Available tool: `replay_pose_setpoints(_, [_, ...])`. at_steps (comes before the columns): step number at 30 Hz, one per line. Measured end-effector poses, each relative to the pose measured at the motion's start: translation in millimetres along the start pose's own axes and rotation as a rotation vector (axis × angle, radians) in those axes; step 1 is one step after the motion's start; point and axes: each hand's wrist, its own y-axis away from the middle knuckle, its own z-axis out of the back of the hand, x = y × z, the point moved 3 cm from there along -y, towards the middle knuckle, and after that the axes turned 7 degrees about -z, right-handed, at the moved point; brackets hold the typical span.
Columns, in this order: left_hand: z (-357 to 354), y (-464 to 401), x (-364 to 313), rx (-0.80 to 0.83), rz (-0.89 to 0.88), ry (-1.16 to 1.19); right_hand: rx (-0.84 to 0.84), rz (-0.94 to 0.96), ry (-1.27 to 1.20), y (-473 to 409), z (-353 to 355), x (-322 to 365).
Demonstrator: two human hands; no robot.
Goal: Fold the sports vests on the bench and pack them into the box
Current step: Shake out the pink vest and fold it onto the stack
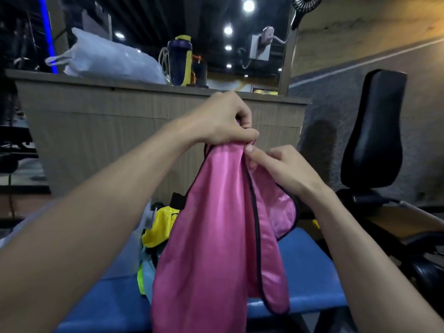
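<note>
While left hand (223, 118) grips pink vest (211, 236) top, right hand (276, 164) just below pinches its edge.

Dim overall, lit from small round ceiling lamps (248, 6) blooming into white glare. Warm cast on the wall at right, deep black at upper left beside a saturated blue strip (49, 34). Soft sheen on the pink vest (211, 236). Slightly soft throughout, with wide-angle bending at the edges, forearms stretched large.
</note>
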Motion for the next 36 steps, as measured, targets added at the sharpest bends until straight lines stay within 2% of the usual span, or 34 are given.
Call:
replay_pose_setpoints(3, [-3.7,3.1,5.3,-0.002,0.01,-0.003,0.025,0.005,0.008,-0.1,0.0,2.9])
replay_pose_setpoints(6, [-2.1,7.7,15.2,-0.04,0.035,0.036,0.14,-0.015,0.027,2.6,-8.7,-6.3])
replay_pose_setpoints(8, [-0.4,11.7,21.2,-0.075,0.048,0.085,0.157,-0.005,0.057,4.6,-20.3,-20.7])
replay_pose_setpoints(13, [-4.9,21.6,31.6,-0.1,0.081,0.149,-0.051,-0.004,0.246,10.0,-46.6,-54.2])
replay_pose_setpoints(17, [-19.9,26.0,33.4,-0.094,0.079,0.092,-0.205,-0.159,0.272,13.6,-54.7,-53.3])
replay_pose_setpoints(21, [-39.2,29.5,27.3,-0.031,0.044,0.079,-0.225,-0.24,0.362,9.9,-60.5,-35.8])
replay_pose_setpoints(24, [-45.7,31.9,29.0,-0.015,0.03,0.051,-0.211,-0.22,0.364,4.8,-63.3,-34.1])
replay_pose_setpoints(29, [-38.8,43.7,46.1,0.012,0.021,0.018,-0.1,-0.144,0.307,-1.5,-57.0,-61.5])
replay_pose_setpoints(32, [-30.0,50.9,58.9,-0.013,-0.003,-0.055,0.04,-0.117,0.235,0.4,-55.5,-88.2])
replay_pose_setpoints(36, [-25.7,61.9,80.8,-0.044,-0.005,-0.148,0.209,-0.211,-0.004,10.8,-51.3,-123.4])
